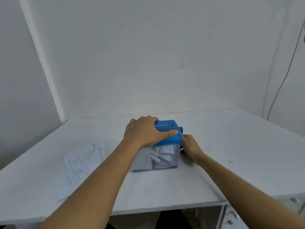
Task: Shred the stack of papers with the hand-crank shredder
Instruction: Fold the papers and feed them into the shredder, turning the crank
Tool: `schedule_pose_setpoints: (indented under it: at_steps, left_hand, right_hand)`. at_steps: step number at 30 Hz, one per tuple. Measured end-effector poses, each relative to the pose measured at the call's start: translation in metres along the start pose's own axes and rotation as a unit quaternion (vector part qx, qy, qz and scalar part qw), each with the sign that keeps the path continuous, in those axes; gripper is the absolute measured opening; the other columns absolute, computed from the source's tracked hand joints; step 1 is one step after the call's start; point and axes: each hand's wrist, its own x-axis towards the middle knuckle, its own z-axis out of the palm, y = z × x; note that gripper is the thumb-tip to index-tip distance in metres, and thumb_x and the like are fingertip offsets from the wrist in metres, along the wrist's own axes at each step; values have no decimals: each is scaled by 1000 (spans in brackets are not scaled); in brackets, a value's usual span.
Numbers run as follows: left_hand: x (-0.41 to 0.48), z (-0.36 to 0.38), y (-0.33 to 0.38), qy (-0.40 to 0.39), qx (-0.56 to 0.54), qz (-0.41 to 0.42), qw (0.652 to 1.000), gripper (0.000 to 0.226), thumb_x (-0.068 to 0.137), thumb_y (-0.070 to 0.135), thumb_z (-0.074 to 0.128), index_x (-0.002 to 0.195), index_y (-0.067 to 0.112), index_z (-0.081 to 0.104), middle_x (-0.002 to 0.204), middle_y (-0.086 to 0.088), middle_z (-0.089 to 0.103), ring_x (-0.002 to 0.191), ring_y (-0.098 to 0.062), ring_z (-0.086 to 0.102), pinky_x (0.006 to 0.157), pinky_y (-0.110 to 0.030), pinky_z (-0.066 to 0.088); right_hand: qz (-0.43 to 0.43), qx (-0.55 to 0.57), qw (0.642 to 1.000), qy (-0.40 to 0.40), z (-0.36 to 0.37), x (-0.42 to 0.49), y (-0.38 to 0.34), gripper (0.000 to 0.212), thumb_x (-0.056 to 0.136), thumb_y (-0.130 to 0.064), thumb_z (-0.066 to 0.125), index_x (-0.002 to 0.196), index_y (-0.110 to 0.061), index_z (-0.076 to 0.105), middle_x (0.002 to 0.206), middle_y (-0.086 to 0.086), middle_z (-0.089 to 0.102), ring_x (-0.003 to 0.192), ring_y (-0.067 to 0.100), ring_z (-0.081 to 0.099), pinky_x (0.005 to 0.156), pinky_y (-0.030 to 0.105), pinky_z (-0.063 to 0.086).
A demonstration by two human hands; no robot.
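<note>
On the counter point(231, 146), stack of papers point(79, 164) at 9 o'clock of the central shredder point(158, 160), the left hand point(143, 133), fingers point(148, 119) wrapped over the blue lid point(166, 127), should bear down firmly while the right hand point(191, 146) at 3 o'clock, fingers curled round the half-hidden crank point(181, 129), turns evenly.

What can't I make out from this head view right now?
All head view.
Crank grip: hidden behind the right hand, so its grasp is unclear.
Feed slot on the shredder: covered by the left hand.
Print on the papers: too small and blurred.
Bin, left part: behind the left forearm.
</note>
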Motion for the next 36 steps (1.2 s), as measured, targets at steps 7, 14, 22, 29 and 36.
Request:
schedule_pose_setpoints:
  at_steps: [7,14,22,29,36]
  left_hand:
    - [3,3,-2,-7,24,-3,1000,97,59,105,25,116,34,59,107,15,61,95,-15,58,92,-39,45]
    - [3,1,-1,-16,51,9,999,101,59,105,16,115,34,59,108,14,61,96,-15,58,92,-41,42]
    - [3,0,-1,-16,51,15,998,91,64,103,18,110,35,59,102,15,59,92,-15,57,89,-42,42]
    - [3,-1,0,-44,44,6,998,88,70,99,24,119,34,57,114,12,61,100,-15,54,93,-43,41]
    - [3,-7,2,-72,27,-7,997,97,65,100,23,126,33,57,124,9,59,111,-19,54,96,-43,35]
  right_hand:
    - [-3,-86,996,0,-14,-36,-6,55,106,-36,37,63,-10,58,54,2,62,45,10,54,53,20,45]
    - [-77,-114,990,-40,-61,-69,-59,49,99,-30,50,57,-8,61,53,4,65,47,13,60,57,27,46]
    - [-107,-57,992,-32,-87,-30,-95,35,87,-47,71,87,-12,71,81,0,71,70,12,69,67,27,56]
    - [-92,-85,987,103,-58,19,-87,40,85,-50,73,99,-15,60,91,2,70,82,20,69,69,35,60]
    - [-83,-201,971,98,-47,39,-80,31,92,-49,64,100,-19,59,107,1,65,93,16,59,75,31,50]
